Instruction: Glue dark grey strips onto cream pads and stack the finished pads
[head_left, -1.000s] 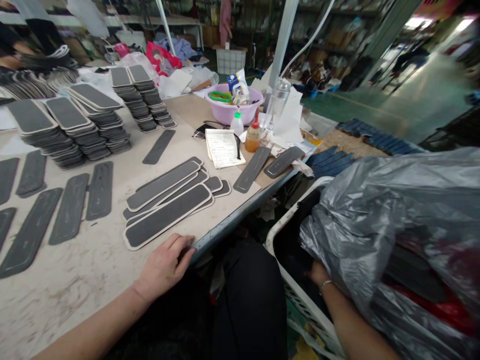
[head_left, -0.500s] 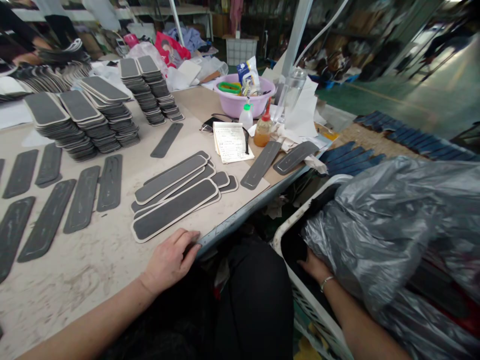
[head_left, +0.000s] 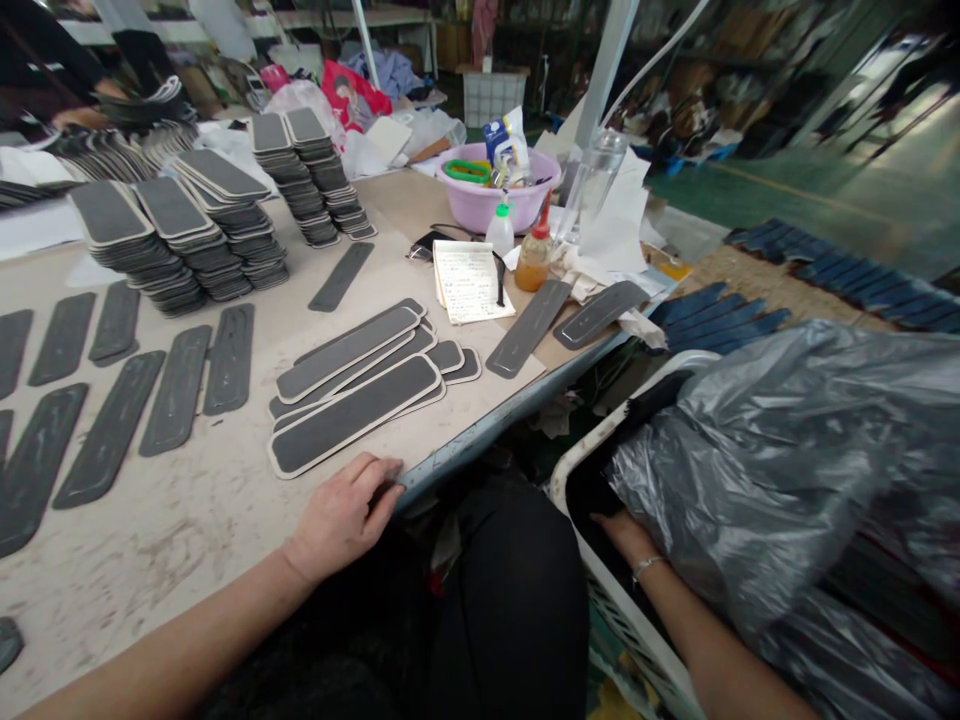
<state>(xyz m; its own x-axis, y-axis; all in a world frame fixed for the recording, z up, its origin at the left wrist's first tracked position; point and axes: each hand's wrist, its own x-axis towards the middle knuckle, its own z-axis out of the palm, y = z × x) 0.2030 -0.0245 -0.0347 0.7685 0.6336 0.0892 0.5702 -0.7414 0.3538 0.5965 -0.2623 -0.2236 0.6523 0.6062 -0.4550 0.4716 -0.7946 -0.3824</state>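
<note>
My left hand (head_left: 349, 515) rests at the table's front edge, fingers bent and apart, holding nothing. Just beyond it lies a loose pile of grey strips with pale borders (head_left: 356, 415). My right hand (head_left: 628, 535) reaches down into a white plastic basket (head_left: 637, 625) beside the table; its fingers are mostly hidden by dark contents and grey plastic sheeting (head_left: 757, 460). Dark grey strips (head_left: 176, 390) with shiny streaks are spread over the left of the table (head_left: 247, 530). Behind them stand tall stacks of bordered pieces (head_left: 180, 240).
A notepad (head_left: 469, 280), an amber bottle with a red tip (head_left: 533, 260), a white bottle with a green collar (head_left: 500, 232) and a purple basin (head_left: 480, 205) stand farther back. A metal post (head_left: 607, 70) rises behind. Another person's hand (head_left: 82, 117) is at the far left.
The view has shifted slightly, so the table items appear a little farther right. My left hand stays at the edge, and my right hand remains in the basket.
</note>
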